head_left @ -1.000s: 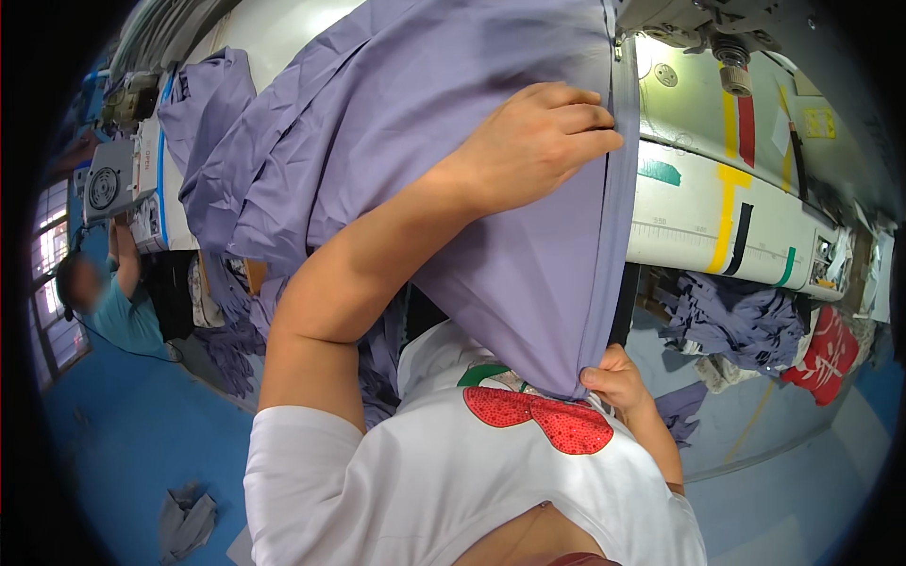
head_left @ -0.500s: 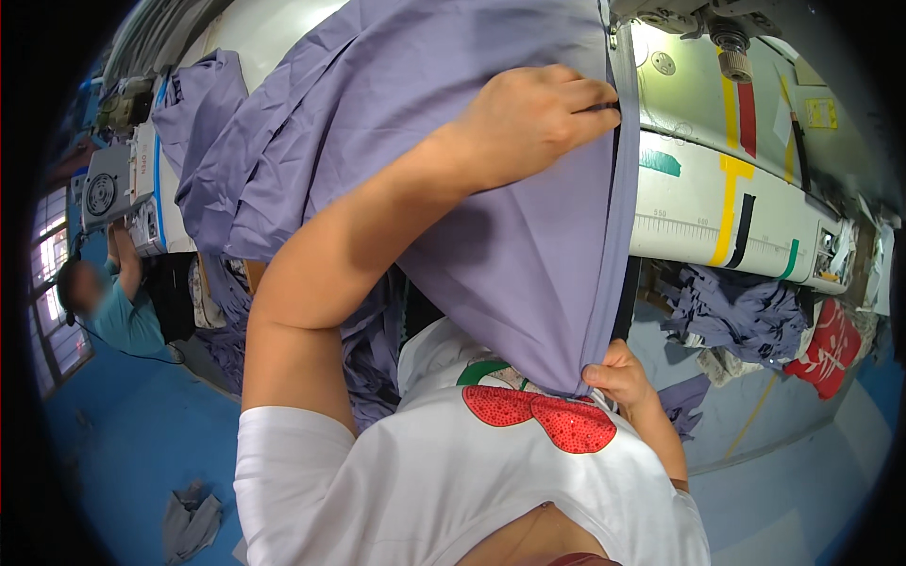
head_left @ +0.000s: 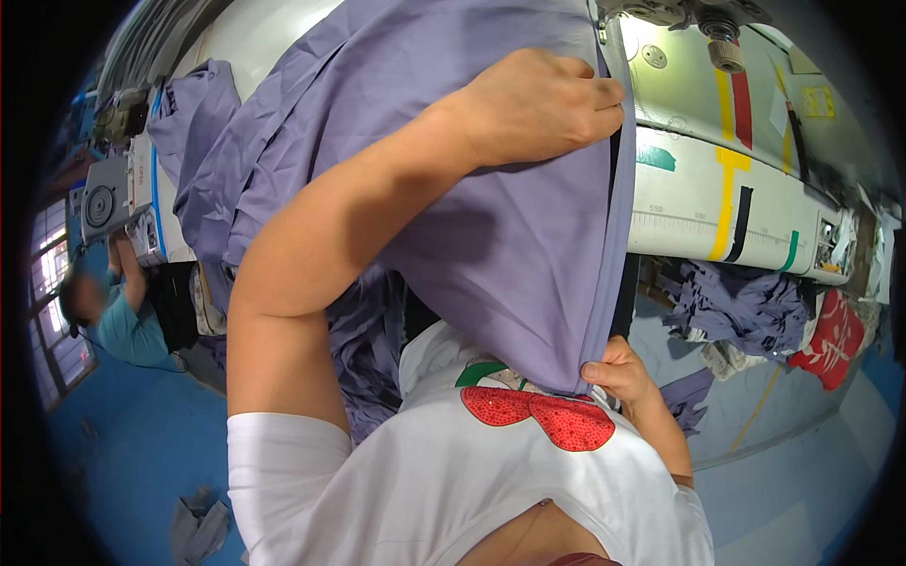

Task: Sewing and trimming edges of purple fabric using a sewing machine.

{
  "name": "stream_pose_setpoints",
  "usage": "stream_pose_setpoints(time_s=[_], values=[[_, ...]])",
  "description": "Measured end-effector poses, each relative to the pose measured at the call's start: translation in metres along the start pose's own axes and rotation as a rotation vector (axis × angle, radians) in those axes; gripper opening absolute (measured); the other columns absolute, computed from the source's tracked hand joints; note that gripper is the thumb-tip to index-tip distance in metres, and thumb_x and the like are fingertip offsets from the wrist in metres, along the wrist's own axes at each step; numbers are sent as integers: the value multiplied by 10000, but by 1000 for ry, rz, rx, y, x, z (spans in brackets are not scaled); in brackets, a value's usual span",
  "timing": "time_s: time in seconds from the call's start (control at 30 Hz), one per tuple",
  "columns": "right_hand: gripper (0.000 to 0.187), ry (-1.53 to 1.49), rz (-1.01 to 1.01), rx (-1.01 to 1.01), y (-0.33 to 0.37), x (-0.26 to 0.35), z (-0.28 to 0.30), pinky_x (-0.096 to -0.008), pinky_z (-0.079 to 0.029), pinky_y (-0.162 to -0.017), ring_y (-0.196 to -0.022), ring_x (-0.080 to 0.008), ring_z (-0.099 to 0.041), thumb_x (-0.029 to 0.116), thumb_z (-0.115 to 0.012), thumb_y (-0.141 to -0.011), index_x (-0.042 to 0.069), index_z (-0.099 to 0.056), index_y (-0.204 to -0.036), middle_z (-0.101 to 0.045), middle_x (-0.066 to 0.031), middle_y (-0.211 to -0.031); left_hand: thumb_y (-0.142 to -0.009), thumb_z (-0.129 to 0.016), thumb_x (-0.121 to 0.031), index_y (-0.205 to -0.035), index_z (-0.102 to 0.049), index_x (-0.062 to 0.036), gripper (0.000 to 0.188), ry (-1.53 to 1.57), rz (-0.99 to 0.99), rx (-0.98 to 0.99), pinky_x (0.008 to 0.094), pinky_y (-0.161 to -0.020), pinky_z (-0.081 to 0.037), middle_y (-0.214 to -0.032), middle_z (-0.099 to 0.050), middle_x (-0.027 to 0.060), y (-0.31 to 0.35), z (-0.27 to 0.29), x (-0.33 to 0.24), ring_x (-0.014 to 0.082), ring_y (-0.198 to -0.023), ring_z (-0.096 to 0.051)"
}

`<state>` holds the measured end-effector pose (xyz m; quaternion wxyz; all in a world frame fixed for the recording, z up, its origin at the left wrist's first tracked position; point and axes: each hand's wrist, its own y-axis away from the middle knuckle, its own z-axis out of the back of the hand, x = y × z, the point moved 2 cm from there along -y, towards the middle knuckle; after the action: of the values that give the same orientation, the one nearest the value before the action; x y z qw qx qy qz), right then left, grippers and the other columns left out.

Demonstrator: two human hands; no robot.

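Observation:
A large piece of purple fabric point(head_left: 491, 226) spreads over the white work table and hangs toward my chest, with a narrow folded strip point(head_left: 615, 203) along its right edge. Near the top of that strip, my left hand point(head_left: 557, 104) is closed, fingers curled over the fabric's edge. My right hand point(head_left: 623, 373) pinches the bottom corner between thumb and fingers, close to my shirt. Between these two hands the edge runs nearly straight. Just beyond my left hand, a small metal part point(head_left: 602, 34) sits by the edge, under the sewing machine head point(head_left: 722, 42).
At right is the white machine bed point(head_left: 689, 203) with a ruler scale and coloured tapes. Below it lie a heap of purple pieces point(head_left: 731, 307) and a red patterned cloth point(head_left: 830, 340). More purple fabric bunches at left. Another person point(head_left: 127, 316) works at far left. Grey cloth point(head_left: 198, 528) lies on the blue floor.
My left hand has shifted slightly up along the fabric's edge, and its fingers look more curled. My left elbow has swung a little outward. The right hand keeps its pinch on the corner.

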<state>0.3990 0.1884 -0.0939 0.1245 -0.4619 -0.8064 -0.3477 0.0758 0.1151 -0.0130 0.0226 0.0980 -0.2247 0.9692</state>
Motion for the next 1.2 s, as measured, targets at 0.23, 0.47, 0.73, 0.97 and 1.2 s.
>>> stream_pose_setpoints(time_s=[0.23,0.47,0.73,0.97,1.2], values=[[226,31,11,55,-4,3,-2,-273,-487,-775,-865,-139,-632,115,-669,-886,-71,-715,-1006,-713,-101,-973,-754,-588,-134,-885,-630,-100,142,-4,-178,27,259,-533,-451,-847,-556,-29,-9,0,6,117,-636,-571],[218,34,6,35,-2,2,-4,-217,-446,-670,-752,-50,-549,142,-655,-930,-49,-717,-1014,-668,-3,-840,-757,-619,-125,-935,-607,-102,180,80,-141,94,267,-606,-483,-938,-590,-31,-8,3,8,132,-796,-607],[206,214,-10,10,1,15,-11,-237,-448,-677,-752,-58,-552,157,-637,-950,-31,-716,-983,-668,7,-832,-786,-634,-109,-969,-612,-111,185,254,101,46,327,-756,-511,-1059,-630,-5,7,9,-7,182,-943,-605],[220,771,527,-47,-7,38,-32,-375,-470,-801,-735,-251,-604,96,-663,-890,-47,-622,-729,-646,-135,-748,-779,-646,-37,-1072,-639,-72,295,411,219,35,384,-942,-467,-1184,-617,44,14,12,-12,249,-1105,-575],[231,828,467,-57,-7,42,-30,-440,-439,-900,-758,-330,-597,76,-660,-869,-36,-588,-681,-630,-151,-768,-801,-645,-22,-1066,-648,-57,267,427,218,36,388,-942,-474,-1197,-634,59,17,9,-9,268,-1136,-582]])
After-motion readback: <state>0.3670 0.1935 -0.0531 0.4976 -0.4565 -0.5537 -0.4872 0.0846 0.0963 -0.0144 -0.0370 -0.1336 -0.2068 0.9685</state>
